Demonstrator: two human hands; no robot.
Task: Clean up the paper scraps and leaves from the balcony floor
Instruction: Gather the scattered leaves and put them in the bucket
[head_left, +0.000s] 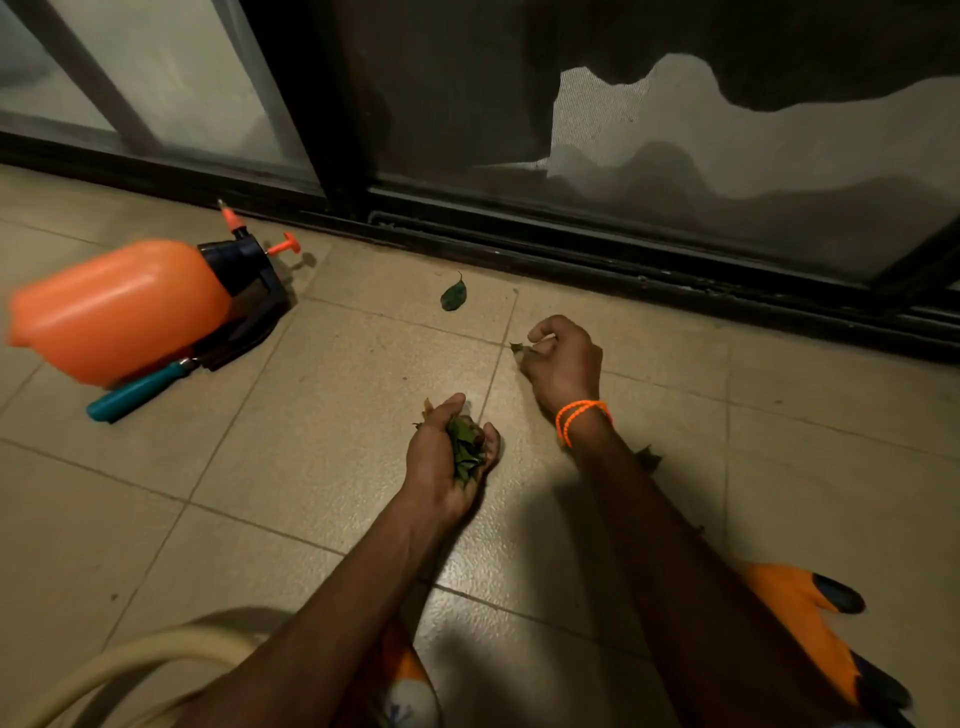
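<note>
My left hand (448, 457) is cupped palm-up over the beige tiles and holds a bunch of green leaves (466, 446). Farther out, my right hand (563, 361), with an orange bracelet at the wrist, pinches a small leaf piece (517, 347) just above the floor. One whole dark green leaf (453, 296) lies on the tile beyond both hands, near the door track. Another leaf (647, 458) peeks out from behind my right forearm. No paper scraps show.
An orange pressure sprayer (119, 306) lies on its side at left with a teal-handled tool (137, 391) beside it. A cream hose (140, 657) curves at bottom left. An orange and black glove (810, 613) lies at bottom right. A dark sliding-door track (571, 244) runs across the back.
</note>
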